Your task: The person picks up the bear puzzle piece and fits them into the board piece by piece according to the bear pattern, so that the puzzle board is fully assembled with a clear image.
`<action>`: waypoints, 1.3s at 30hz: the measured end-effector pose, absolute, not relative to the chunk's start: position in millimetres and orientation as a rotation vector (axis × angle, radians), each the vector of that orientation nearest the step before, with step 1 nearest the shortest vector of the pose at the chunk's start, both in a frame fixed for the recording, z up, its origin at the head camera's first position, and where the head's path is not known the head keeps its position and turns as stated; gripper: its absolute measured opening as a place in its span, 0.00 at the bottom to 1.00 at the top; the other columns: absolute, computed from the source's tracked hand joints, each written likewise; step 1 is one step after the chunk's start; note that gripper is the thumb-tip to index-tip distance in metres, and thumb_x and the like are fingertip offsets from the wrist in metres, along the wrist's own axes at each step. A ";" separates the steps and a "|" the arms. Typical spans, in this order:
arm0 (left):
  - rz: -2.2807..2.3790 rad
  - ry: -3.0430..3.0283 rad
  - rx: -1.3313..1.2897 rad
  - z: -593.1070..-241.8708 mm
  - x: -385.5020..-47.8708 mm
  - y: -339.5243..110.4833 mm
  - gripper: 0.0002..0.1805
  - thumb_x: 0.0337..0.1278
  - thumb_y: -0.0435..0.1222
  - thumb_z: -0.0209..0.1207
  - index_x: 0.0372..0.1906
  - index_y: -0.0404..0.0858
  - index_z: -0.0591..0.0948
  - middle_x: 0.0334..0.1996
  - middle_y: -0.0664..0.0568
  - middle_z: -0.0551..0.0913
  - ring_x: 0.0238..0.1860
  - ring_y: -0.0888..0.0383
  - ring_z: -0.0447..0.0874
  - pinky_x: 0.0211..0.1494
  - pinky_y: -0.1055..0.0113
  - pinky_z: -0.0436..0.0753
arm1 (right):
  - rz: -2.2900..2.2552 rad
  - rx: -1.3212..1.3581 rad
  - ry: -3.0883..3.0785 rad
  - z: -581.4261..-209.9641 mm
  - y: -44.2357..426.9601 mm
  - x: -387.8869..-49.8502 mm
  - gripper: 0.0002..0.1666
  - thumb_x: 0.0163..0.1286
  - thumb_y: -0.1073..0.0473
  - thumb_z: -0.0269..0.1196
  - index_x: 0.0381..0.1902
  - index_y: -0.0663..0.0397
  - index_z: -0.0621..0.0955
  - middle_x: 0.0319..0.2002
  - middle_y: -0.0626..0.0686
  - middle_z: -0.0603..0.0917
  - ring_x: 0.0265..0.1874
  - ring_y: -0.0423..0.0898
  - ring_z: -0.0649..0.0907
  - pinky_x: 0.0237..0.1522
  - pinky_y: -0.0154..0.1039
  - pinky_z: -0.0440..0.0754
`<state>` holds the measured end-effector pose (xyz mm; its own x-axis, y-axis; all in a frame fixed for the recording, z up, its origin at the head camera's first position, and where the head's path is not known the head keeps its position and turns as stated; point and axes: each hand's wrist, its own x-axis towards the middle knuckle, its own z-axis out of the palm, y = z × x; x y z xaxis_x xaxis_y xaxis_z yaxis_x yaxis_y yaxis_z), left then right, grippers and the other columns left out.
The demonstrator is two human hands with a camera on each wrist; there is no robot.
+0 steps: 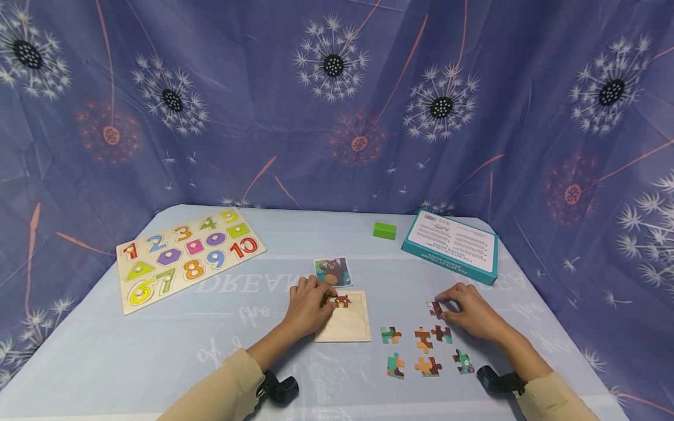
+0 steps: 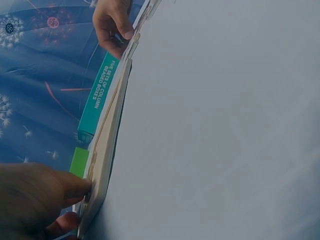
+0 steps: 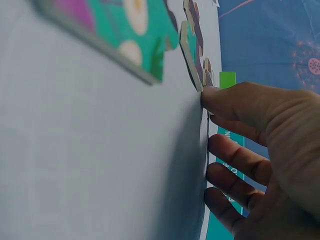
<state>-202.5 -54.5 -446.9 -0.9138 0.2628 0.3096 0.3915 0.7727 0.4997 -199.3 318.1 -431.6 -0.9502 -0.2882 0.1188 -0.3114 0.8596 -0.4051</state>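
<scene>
My left hand is at the upper left corner of a square wooden tray, pinching a small green-and-brown puzzle piece. Touching that corner, a brown piece lies in the tray. My right hand holds a dark brown piece by its right side between thumb and index finger, low over the cloth; its other fingers are bent loosely in the right wrist view. Several loose pieces lie between the tray and my right hand. Behind the tray is a bear picture card.
A wooden number board lies at the back left. At the back are a green block and, to its right, a teal box. A purple curtain with dandelions hangs behind the table.
</scene>
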 end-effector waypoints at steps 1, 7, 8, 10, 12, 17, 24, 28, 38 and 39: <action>-0.847 -2.744 -0.517 -447.0 -202.5 -54.5 0.07 0.53 0.40 0.62 0.39 0.47 0.82 0.35 0.53 0.72 0.39 0.55 0.62 0.44 0.55 0.60 | 0.665 0.478 -2.976 -432.0 318.4 -199.3 0.17 0.54 0.63 0.67 0.44 0.51 0.83 0.42 0.49 0.78 0.44 0.46 0.70 0.44 0.44 0.69; -0.854 -2.749 -0.521 -446.5 -202.5 -54.8 0.07 0.54 0.40 0.62 0.39 0.47 0.82 0.36 0.52 0.72 0.39 0.55 0.62 0.45 0.54 0.60 | 0.674 0.469 -2.966 -434.0 320.1 -198.5 0.16 0.54 0.63 0.67 0.43 0.49 0.84 0.42 0.48 0.78 0.44 0.45 0.70 0.44 0.42 0.68; -0.856 -2.750 -0.521 -446.4 -202.5 -54.8 0.07 0.54 0.40 0.62 0.39 0.47 0.82 0.36 0.52 0.72 0.39 0.55 0.62 0.45 0.54 0.60 | 0.675 0.471 -2.964 -434.1 320.2 -198.4 0.16 0.54 0.64 0.67 0.43 0.49 0.84 0.42 0.48 0.78 0.44 0.45 0.70 0.44 0.42 0.68; -0.857 -2.749 -0.521 -446.1 -202.4 -54.9 0.07 0.53 0.40 0.63 0.39 0.47 0.82 0.36 0.52 0.72 0.39 0.55 0.62 0.45 0.54 0.60 | 0.675 0.473 -2.961 -434.1 320.1 -198.3 0.16 0.54 0.64 0.67 0.43 0.49 0.84 0.42 0.48 0.78 0.44 0.45 0.70 0.44 0.42 0.68; -0.857 -2.749 -0.520 -445.8 -202.3 -55.2 0.07 0.53 0.40 0.63 0.39 0.47 0.82 0.36 0.52 0.73 0.40 0.55 0.63 0.45 0.54 0.61 | 0.671 0.473 -2.959 -433.9 319.9 -198.3 0.16 0.54 0.64 0.67 0.43 0.49 0.84 0.42 0.48 0.78 0.44 0.45 0.70 0.44 0.43 0.69; -0.854 -2.748 -0.515 -445.5 -202.4 -55.1 0.07 0.53 0.40 0.63 0.39 0.47 0.82 0.36 0.52 0.73 0.40 0.55 0.63 0.45 0.53 0.61 | 0.663 0.472 -2.960 -432.6 318.6 -198.0 0.15 0.54 0.63 0.67 0.42 0.49 0.84 0.42 0.48 0.78 0.44 0.45 0.70 0.45 0.44 0.69; -0.851 -2.744 -0.511 -445.2 -202.2 -54.6 0.07 0.53 0.40 0.63 0.38 0.46 0.82 0.36 0.52 0.73 0.39 0.55 0.63 0.44 0.55 0.60 | 0.660 0.474 -2.969 -430.8 317.4 -197.4 0.15 0.55 0.59 0.68 0.43 0.48 0.84 0.42 0.48 0.79 0.44 0.45 0.71 0.45 0.45 0.70; -0.855 -2.740 -0.512 -445.0 -202.4 -54.3 0.07 0.53 0.39 0.62 0.39 0.46 0.82 0.36 0.52 0.73 0.39 0.55 0.62 0.44 0.55 0.60 | 0.648 0.460 -2.970 -428.7 315.1 -197.5 0.15 0.55 0.58 0.68 0.43 0.48 0.84 0.41 0.47 0.80 0.44 0.45 0.72 0.46 0.46 0.71; -0.851 -2.747 -0.511 -445.8 -202.5 -54.6 0.07 0.53 0.39 0.62 0.39 0.46 0.82 0.36 0.52 0.72 0.40 0.54 0.63 0.45 0.53 0.60 | 0.689 0.487 -2.960 -419.5 294.1 -200.8 0.15 0.55 0.56 0.69 0.43 0.46 0.84 0.42 0.48 0.80 0.45 0.46 0.72 0.46 0.46 0.71; -0.852 -2.747 -0.510 -445.8 -202.5 -54.5 0.07 0.53 0.39 0.62 0.39 0.46 0.82 0.36 0.52 0.72 0.40 0.54 0.63 0.45 0.53 0.60 | 0.700 0.487 -2.961 -418.8 290.9 -201.3 0.15 0.56 0.56 0.69 0.43 0.46 0.84 0.42 0.49 0.80 0.45 0.46 0.72 0.46 0.46 0.71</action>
